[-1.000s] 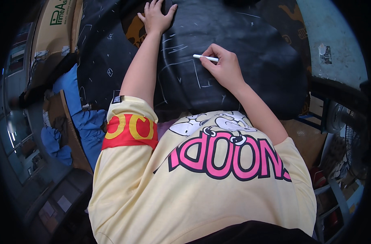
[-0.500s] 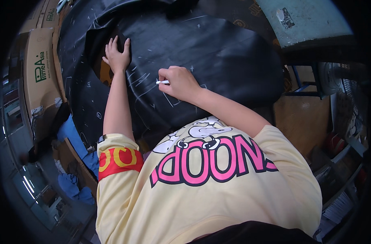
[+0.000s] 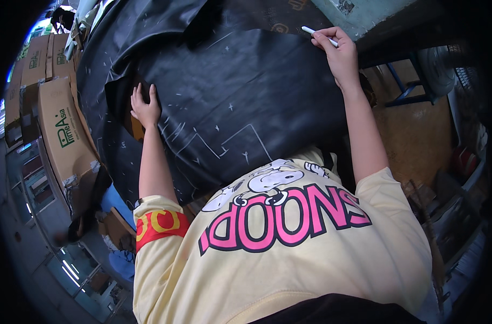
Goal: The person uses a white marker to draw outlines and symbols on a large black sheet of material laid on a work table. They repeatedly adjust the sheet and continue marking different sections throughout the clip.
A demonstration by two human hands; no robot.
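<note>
Chalk (image 3: 319,35) is pinched in the right hand (image 3: 340,54); the left hand (image 3: 145,108) lies flat, fingers spread, on the black sheet (image 3: 240,92). Pressing the sheet smooth should keep lines straight.

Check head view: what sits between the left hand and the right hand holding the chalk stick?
In the head view, only black sheet material with white chalk lines spans from the left hand to the right hand with its white chalk stick. Nothing else lies there.

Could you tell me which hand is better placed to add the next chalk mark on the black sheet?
The right hand: it already holds the white chalk stick at the black sheet. The left hand lies flat, pinning the sheet.
</note>
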